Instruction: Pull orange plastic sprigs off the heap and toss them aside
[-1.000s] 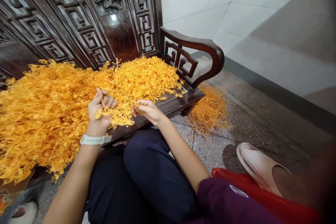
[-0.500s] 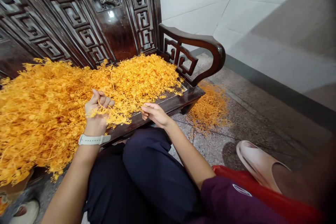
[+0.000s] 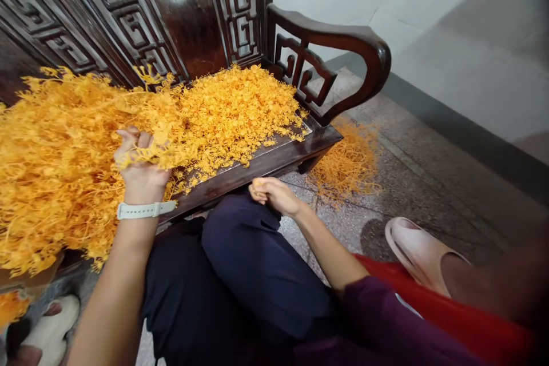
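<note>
My left hand (image 3: 143, 174), with a pale watch strap at the wrist, is closed on a yellow plastic flower sprig (image 3: 160, 151) whose branched tips spread over the palm. Behind and left of it rises a big heap of long yellow sprigs (image 3: 51, 166). Short yellow flower pieces (image 3: 244, 108) form a lower pile on the right of the dark wooden bench (image 3: 274, 163). My right hand (image 3: 278, 194) is closed above my knee, just off the bench's front edge. A bit of orange-yellow shows at its fingertips, too small to name.
A curved armrest (image 3: 338, 37) ends the bench at the right. Beyond the bench leg, a tangle of thin orange stalks (image 3: 345, 160) lies on the speckled floor. Something red (image 3: 394, 277) is beneath me. A slipper (image 3: 422, 249) is at right, a light shoe (image 3: 55, 326) lower left.
My right hand has drawn away from the sprig, rightward and off the bench edge. My left hand has shifted left and up with the sprig. The view has tilted down slightly.
</note>
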Motion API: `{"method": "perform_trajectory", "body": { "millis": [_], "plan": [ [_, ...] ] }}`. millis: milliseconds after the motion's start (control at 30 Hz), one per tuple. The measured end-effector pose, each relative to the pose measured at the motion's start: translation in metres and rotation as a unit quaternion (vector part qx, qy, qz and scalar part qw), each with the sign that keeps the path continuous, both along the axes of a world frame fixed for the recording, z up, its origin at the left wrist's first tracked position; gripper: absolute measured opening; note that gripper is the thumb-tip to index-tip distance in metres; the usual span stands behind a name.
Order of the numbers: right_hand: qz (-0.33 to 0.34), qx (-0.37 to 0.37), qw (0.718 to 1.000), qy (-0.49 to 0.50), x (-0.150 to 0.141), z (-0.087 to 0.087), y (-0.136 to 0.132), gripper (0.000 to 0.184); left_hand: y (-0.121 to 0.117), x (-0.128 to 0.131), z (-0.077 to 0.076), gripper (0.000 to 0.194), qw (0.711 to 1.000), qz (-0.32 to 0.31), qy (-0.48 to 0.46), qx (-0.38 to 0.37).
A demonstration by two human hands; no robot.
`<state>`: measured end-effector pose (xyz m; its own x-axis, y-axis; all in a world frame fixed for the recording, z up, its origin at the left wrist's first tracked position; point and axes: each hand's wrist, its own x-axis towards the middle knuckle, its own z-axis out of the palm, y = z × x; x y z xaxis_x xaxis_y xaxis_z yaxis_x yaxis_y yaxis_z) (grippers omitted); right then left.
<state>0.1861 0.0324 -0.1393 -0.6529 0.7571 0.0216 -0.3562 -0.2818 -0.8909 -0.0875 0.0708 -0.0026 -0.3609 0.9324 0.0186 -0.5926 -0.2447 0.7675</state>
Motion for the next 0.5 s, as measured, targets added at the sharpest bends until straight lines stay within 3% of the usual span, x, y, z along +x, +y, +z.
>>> {"method": "perform_trajectory", "body": {
  "millis": [100, 167, 233, 267, 333, 400, 433, 467, 500],
  "plan": [
    [-0.058, 0.035, 0.995, -0.076, 0.029, 0.004, -0.013, 0.035, -0.001, -0.002, -0.007, 0.031, 0.999, -0.023, 0.041, -0.023],
    [-0.024, 0.144, 0.98, -0.135, 0.049, 0.029, -0.022, 0.03, 0.0, 0.003, -0.01, 0.032, 0.997, -0.043, 0.043, -0.04],
    [0.089, 0.276, 0.947, -0.141, 0.064, 0.071, -0.028, 0.016, 0.002, 0.009, -0.012, 0.034, 0.997, -0.055, 0.029, -0.05],
    [0.17, 0.341, 0.918, -0.112, 0.068, 0.094, -0.03, 0.009, 0.003, 0.011, -0.012, 0.036, 0.997, -0.058, 0.019, -0.056],
    [0.338, 0.441, 0.831, -0.025, 0.066, 0.136, -0.025, 0.003, 0.004, 0.013, -0.011, 0.042, 0.996, -0.063, -0.003, -0.068],
    [0.431, 0.507, 0.746, 0.023, 0.053, 0.164, -0.003, 0.006, 0.006, 0.013, -0.011, 0.046, 0.994, -0.068, -0.031, -0.075],
    [0.402, 0.549, 0.732, -0.004, 0.043, 0.173, 0.015, 0.012, 0.007, 0.013, -0.011, 0.048, 0.994, -0.071, -0.043, -0.077],
    [0.322, 0.597, 0.732, -0.065, 0.032, 0.18, 0.036, 0.018, 0.007, 0.011, -0.011, 0.048, 0.993, -0.073, -0.052, -0.076],
    [0.201, 0.634, 0.734, -0.135, 0.021, 0.183, 0.059, 0.025, 0.007, 0.01, -0.011, 0.047, 0.993, -0.073, -0.058, -0.074]
  ]
}}
